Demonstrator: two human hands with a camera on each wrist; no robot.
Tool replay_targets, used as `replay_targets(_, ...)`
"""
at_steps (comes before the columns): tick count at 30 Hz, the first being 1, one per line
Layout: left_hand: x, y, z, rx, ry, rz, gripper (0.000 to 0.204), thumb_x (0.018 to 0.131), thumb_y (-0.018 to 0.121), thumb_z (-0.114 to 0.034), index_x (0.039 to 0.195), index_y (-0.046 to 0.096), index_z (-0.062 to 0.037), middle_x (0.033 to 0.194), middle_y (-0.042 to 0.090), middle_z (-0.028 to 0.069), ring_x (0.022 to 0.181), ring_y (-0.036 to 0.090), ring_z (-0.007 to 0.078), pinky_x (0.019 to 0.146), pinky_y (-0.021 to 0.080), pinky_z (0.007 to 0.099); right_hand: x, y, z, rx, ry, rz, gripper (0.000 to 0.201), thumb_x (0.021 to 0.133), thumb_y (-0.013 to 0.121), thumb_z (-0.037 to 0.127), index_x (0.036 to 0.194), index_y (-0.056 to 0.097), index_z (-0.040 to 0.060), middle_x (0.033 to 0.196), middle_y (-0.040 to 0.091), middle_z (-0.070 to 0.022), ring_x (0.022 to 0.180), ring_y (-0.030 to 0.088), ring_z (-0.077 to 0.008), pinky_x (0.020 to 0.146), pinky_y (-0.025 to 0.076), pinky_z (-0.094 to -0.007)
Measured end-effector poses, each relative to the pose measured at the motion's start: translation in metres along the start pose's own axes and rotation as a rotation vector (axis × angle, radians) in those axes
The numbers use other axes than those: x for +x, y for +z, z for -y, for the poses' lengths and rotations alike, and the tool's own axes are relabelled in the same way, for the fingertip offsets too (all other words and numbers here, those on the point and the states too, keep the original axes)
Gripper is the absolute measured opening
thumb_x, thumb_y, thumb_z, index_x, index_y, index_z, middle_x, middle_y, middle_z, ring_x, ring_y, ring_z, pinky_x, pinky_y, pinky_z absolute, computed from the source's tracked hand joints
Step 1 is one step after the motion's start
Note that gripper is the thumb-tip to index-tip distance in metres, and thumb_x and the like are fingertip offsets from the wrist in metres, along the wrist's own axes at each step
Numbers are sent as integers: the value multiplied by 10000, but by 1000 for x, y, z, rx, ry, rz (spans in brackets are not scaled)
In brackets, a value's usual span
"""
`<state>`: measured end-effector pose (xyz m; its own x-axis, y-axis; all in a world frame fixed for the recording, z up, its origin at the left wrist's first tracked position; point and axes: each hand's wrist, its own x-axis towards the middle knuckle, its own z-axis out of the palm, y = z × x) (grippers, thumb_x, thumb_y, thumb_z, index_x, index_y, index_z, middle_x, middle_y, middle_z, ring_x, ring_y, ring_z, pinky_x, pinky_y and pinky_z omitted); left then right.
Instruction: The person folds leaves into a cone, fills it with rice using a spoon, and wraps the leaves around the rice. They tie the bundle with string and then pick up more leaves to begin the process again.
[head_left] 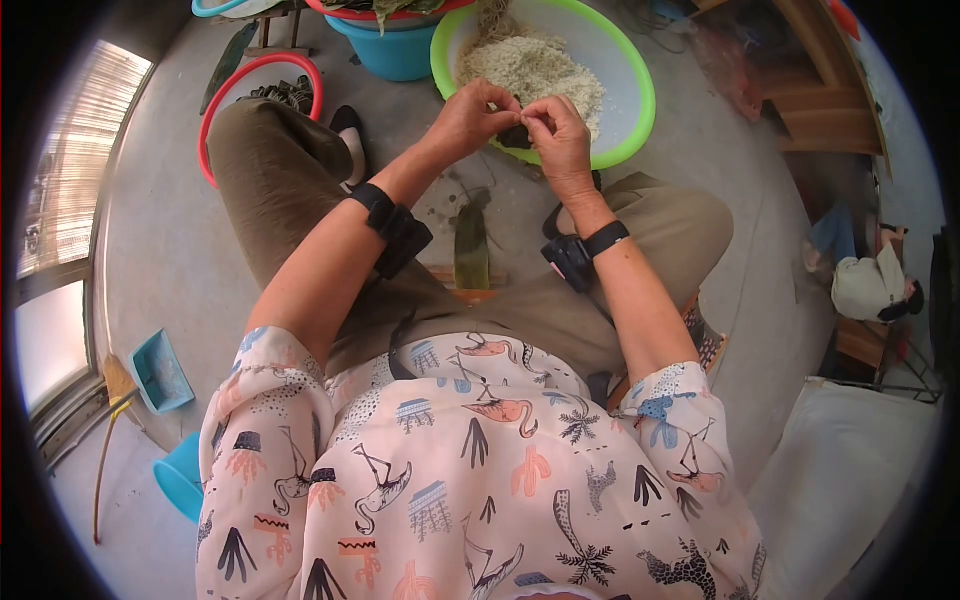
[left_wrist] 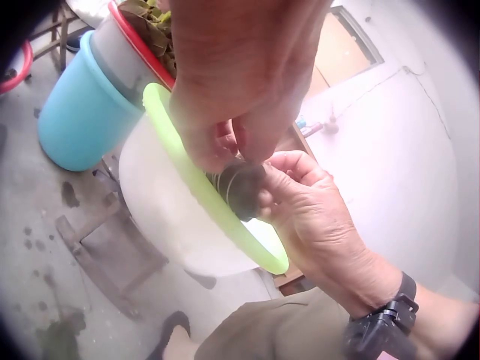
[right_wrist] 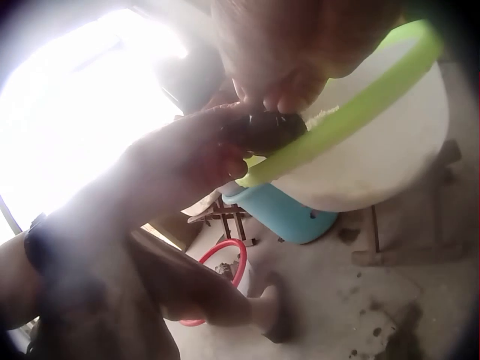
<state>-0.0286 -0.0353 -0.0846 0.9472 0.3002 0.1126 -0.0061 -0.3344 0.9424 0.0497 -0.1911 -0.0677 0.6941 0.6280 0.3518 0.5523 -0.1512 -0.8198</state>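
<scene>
Both hands (head_left: 520, 125) work over a grey concrete floor (head_left: 170, 270).

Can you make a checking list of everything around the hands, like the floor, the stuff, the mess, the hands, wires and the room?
Surface: grey concrete floor, stained in spots.
Job's things: a small dark bundle held over the green-rimmed basin, which holds white rice.
Clutter: a leaf on the floor, a blue tub, a red-rimmed basin, a blue dustpan.
Hands: left hand and right hand both pinch the bundle.
Cables: nothing seen.
Surroundings: a window at one side, wooden furniture at the other.
</scene>
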Motion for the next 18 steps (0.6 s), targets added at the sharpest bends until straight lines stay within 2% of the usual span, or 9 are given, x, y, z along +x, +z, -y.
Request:
replay_targets(1,0,0,0,4,3,3,165,849,718,-167,933,680,-29,911,513,16,676,528,89,562,471,247,0,0,-1,0,-14,5,70,852,638,-29,859,605,32,831,543,-8,623,549,-67,564,464,-214)
replay_targets(8,-1,-1,6,-16,22,31,193,871,691,-178,935,630,-6,897,535,34,705,576,99,560,499,256,-2,-2,-3,170,152,70,55,875,638,-3,878,602,37,850,559,14,647,551,-50,577,477,-202)
replay_targets(10,-2,-3,9,-85,-68,35,180,884,660,-170,919,606,-2,840,565,44,697,596,103,567,503,259,-4,-3,-7,280,266,80,62,833,656,13,847,600,35,832,556,-19,634,566,-93,565,486,-240)
replay_targets(14,-6,-9,1,-60,-117,77,162,896,622,-162,903,598,-2,796,590,45,677,606,106,576,511,262,-7,-5,-11,287,287,100,65,833,657,32,858,597,35,842,560,-19,630,561,-94,576,483,-243)
replay_targets(16,-6,-7,-8,-62,-227,86,147,897,600,-151,900,600,-4,802,595,39,683,616,100,593,522,261,-8,-6,-9,133,221,80,79,836,664,68,856,595,34,848,564,-21,640,557,-94,591,482,-252)
replay_targets(18,-5,-5,-11,-54,-229,58,141,900,598,-148,904,598,-7,795,598,35,683,619,101,603,527,262,-7,-5,-12,67,153,50,87,843,665,87,861,596,38,858,573,-17,669,558,-89,601,480,-257)
